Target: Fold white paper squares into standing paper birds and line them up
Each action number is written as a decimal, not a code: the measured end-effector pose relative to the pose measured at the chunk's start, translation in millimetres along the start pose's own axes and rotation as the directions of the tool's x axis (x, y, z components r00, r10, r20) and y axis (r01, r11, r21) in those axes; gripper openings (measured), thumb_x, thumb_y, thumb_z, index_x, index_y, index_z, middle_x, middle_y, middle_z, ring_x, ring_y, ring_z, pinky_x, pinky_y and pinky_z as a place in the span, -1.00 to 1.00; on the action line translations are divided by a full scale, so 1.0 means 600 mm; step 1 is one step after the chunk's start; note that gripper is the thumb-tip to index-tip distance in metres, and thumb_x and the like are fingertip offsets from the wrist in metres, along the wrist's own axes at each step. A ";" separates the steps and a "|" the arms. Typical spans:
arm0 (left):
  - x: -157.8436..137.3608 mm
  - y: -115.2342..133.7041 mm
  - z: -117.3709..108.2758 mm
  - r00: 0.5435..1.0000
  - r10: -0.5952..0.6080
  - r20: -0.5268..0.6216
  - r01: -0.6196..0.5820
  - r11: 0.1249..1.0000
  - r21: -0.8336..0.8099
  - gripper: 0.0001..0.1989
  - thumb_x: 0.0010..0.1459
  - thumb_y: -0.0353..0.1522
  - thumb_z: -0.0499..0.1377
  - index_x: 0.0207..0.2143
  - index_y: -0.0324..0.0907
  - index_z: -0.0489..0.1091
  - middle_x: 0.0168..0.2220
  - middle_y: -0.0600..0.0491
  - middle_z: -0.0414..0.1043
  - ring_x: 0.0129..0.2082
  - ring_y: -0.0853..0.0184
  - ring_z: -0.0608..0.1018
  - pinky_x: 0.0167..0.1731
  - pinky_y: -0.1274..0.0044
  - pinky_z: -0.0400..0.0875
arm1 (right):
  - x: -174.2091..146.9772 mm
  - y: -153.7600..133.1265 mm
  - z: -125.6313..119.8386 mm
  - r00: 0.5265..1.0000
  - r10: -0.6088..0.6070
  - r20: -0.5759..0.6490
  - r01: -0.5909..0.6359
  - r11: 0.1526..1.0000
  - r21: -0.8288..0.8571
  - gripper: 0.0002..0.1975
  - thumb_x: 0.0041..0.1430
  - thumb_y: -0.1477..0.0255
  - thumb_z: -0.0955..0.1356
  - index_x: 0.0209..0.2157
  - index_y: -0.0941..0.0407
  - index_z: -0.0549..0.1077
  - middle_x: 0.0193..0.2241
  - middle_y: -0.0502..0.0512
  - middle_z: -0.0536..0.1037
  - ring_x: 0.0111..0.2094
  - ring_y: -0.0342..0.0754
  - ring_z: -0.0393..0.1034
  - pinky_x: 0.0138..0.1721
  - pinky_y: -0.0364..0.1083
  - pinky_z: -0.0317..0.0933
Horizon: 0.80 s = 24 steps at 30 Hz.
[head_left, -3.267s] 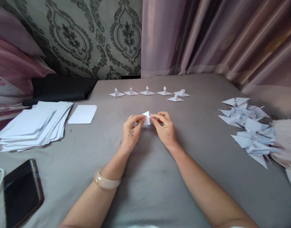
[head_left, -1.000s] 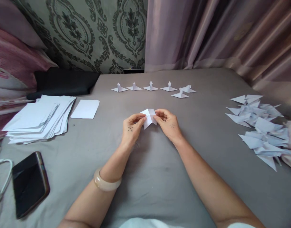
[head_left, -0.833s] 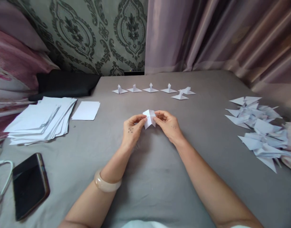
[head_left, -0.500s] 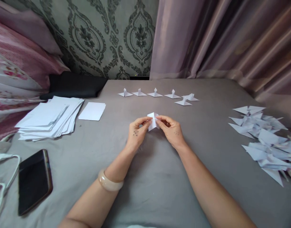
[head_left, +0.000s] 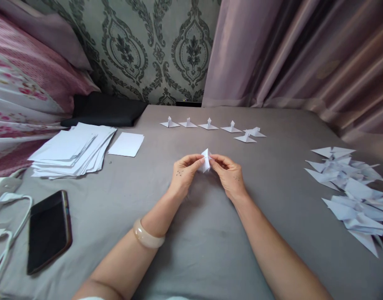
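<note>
Between my two hands is a small folded piece of white paper (head_left: 206,160), narrow and pointed at its top. My left hand (head_left: 185,173) pinches its left side between thumb and fingers. On the other side, my right hand (head_left: 228,173) grips it in the same way. The fingertips cover part of the folds. Beyond the hands, several folded paper cranes (head_left: 209,124) stand in a row on the grey cloth surface (head_left: 207,233).
A heap of folded white paper shapes (head_left: 350,177) lies at the right. At the left are a stack of white sheets (head_left: 69,152), a smaller paper pile (head_left: 126,144), a phone (head_left: 49,233), a white power strip with cables (head_left: 4,187) and a black folded item (head_left: 107,109).
The paper has gone from spread wide to a narrower, pointed shape, with both hands still holding it. The whole view has shifted and tilted slightly.
</note>
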<state>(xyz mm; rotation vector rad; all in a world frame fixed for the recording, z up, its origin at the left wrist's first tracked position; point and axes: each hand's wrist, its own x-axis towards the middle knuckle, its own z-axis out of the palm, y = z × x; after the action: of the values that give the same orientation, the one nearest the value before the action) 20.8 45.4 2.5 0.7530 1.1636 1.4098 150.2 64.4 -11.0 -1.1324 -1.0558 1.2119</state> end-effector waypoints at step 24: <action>0.011 0.008 -0.018 0.908 0.358 0.216 -0.417 0.812 0.409 -0.93 0.05 -0.32 0.29 -0.41 -0.13 0.55 -0.38 0.09 0.50 -0.33 0.38 0.42 -0.15 0.51 0.29 | 0.000 -0.018 -0.019 0.883 -0.401 0.245 0.469 0.791 -0.394 -0.90 0.18 0.40 0.35 -0.35 0.08 0.51 -0.36 0.04 0.52 -0.28 -0.11 0.39 -0.22 -0.10 0.26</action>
<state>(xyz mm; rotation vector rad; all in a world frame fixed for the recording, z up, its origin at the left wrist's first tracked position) 7.9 49.5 2.8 1.4620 1.2963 1.4040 162.8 63.6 -2.1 -1.0570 -1.6683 0.7020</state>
